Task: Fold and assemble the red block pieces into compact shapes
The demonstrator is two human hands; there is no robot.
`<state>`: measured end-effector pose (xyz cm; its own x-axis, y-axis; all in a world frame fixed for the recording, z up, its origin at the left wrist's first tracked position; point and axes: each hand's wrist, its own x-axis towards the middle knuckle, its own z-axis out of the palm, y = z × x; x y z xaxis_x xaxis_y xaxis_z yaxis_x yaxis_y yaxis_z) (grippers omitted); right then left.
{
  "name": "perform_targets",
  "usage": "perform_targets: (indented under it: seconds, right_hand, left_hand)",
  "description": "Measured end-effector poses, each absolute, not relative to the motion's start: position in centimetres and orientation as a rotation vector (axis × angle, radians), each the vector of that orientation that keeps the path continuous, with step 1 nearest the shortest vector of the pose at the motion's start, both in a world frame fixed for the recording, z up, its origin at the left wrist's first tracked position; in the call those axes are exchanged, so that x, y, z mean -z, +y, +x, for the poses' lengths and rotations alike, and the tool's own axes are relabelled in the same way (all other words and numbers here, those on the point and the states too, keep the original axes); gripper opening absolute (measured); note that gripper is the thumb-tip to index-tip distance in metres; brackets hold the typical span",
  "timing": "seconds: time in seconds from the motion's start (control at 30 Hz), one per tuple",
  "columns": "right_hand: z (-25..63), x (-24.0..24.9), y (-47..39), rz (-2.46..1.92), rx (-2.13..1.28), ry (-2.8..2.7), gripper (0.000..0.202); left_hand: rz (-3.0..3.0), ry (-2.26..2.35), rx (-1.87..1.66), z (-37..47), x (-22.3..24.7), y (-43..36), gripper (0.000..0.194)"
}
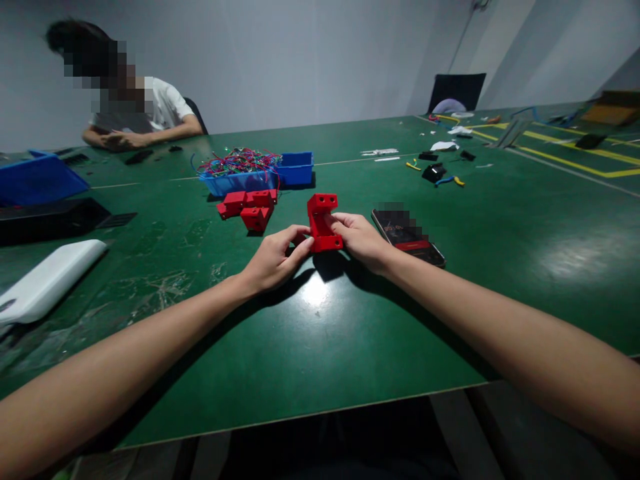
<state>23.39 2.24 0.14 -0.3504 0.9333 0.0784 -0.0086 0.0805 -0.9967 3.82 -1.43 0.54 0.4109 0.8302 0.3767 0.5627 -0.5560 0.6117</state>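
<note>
A red bracket-like block (326, 243) with round holes is held just above the green table (320, 360), casting a shadow below. My right hand (364, 243) grips its right side, thumb or finger reaching into the recess. On the left, my left hand (278, 259) pinches the block's lower left edge with thumb and fingertips. Several similar red blocks (256, 217) lie together beyond my left hand. Right of my right hand, a phone (407, 240) lies with its screen lit.
Blue bins (296, 169), one heaped with coloured wires (240, 162), stand behind the red blocks. A white device (55, 280) and a black case (50, 220) lie left. Pliers (450, 181) and black parts lie at the back right. A person (167, 107) sits across the table.
</note>
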Motion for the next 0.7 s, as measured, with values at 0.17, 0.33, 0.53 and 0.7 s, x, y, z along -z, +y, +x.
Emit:
perform_targets:
  seconds: [0.17,0.33,0.53,0.7]
  right_hand:
    - [23.39,-0.66,1.82,-0.945,-1.453,-1.451,0.022]
    - [23.72,-0.92,1.35,-0.881,-1.524,-1.614,0.034]
    - [23.69,-0.88,1.38,-0.834,-1.521,-1.676,0.04]
    - [23.59,-0.84,1.53,-0.817,-1.529,-1.6,0.042]
  left_hand:
    - [2.19,1.388,-1.035,3.83,-0.42,-1.25,0.048]
    - [2.15,1.265,-1.154,3.68,-0.27,-1.03,0.074]
    - [2.199,1.145,-1.154,3.55,-0.28,-1.15,0.055]
    - [1.989,1.378,-1.233,3.71,-0.12,-0.87,0.054]
